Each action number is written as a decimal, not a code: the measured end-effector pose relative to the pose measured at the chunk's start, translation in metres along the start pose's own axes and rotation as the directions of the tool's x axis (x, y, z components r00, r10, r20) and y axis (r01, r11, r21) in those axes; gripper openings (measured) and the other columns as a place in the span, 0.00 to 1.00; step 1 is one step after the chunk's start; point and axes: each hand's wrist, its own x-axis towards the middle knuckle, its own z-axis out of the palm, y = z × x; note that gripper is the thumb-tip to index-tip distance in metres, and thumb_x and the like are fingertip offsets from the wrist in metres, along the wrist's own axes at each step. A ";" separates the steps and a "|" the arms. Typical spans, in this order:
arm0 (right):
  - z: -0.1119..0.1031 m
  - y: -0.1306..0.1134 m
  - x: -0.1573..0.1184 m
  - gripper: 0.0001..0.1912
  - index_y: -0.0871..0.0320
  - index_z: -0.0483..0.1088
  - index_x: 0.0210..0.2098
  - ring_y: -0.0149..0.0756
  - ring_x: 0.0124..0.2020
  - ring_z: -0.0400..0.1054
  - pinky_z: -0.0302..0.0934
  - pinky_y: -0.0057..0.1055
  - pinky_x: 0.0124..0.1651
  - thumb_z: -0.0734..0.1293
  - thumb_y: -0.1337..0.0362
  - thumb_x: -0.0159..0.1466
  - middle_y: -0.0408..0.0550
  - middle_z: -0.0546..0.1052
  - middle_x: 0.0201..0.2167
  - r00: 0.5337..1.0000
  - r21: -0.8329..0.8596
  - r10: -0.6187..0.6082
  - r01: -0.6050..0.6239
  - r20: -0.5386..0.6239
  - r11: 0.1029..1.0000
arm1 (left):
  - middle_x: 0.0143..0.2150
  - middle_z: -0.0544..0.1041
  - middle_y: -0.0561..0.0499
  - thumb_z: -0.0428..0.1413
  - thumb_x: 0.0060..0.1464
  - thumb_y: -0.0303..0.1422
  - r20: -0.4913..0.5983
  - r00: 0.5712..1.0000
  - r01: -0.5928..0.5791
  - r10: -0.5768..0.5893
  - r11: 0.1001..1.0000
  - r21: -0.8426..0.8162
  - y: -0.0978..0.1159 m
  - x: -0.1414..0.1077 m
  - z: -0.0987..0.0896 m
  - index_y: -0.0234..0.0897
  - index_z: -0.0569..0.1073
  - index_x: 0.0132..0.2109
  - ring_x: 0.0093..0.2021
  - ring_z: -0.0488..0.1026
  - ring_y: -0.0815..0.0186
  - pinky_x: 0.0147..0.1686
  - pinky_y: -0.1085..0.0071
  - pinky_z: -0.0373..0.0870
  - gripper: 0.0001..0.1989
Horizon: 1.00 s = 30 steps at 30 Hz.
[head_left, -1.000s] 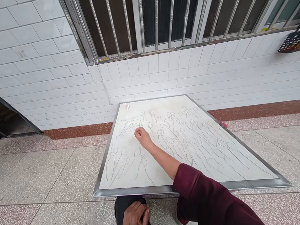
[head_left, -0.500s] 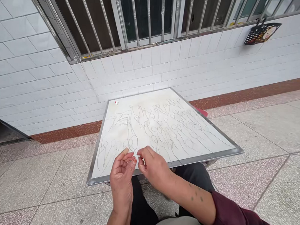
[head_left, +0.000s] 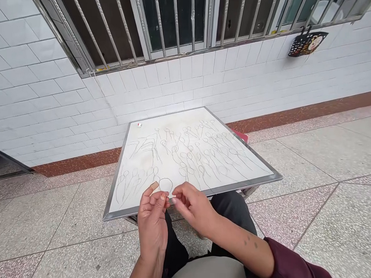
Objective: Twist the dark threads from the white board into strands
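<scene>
The left hand point(head_left: 154, 218) pinches a wire loop point(head_left: 166, 178) at lower centre (likely light, springy, best held by its base); the right hand's point(head_left: 198, 208) hold is unclear.

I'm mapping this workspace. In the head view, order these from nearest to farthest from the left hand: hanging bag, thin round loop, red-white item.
1. Thin round loop: at the fingertips of the left hand.
2. Red-white item: far left on the table.
3. Hanging bag: beyond the table, upper right.
</scene>
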 end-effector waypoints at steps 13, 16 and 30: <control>-0.007 0.004 0.001 0.10 0.54 0.64 0.37 0.29 0.27 0.66 0.63 0.29 0.33 0.68 0.56 0.64 0.39 0.71 0.30 0.932 0.705 0.196 -0.359 0.304 0.612 | 0.38 0.75 0.51 0.66 0.49 0.31 0.197 0.923 0.335 -0.329 0.942 0.005 -0.011 -0.015 -0.005 0.38 0.76 0.51 0.31 0.71 0.73 0.34 0.76 0.70 0.21; -0.003 0.009 -0.002 0.07 0.53 0.64 0.41 0.30 0.30 0.66 0.63 0.30 0.36 0.64 0.58 0.67 0.40 0.70 0.31 0.952 0.556 0.250 -0.305 0.176 0.773 | 0.38 0.76 0.50 0.66 0.50 0.35 0.234 0.935 0.242 -0.267 0.961 0.130 -0.009 -0.017 -0.005 0.39 0.75 0.53 0.34 0.71 0.70 0.36 0.73 0.70 0.23; -0.024 0.010 0.002 0.06 0.55 0.68 0.43 0.28 0.35 0.65 0.62 0.29 0.41 0.66 0.62 0.67 0.42 0.69 0.37 0.946 0.610 0.096 -0.275 0.310 0.743 | 0.29 0.72 0.55 0.66 0.49 0.34 0.199 0.956 0.181 -0.216 0.967 0.180 -0.010 -0.015 -0.006 0.40 0.73 0.55 0.27 0.64 0.72 0.24 0.77 0.62 0.25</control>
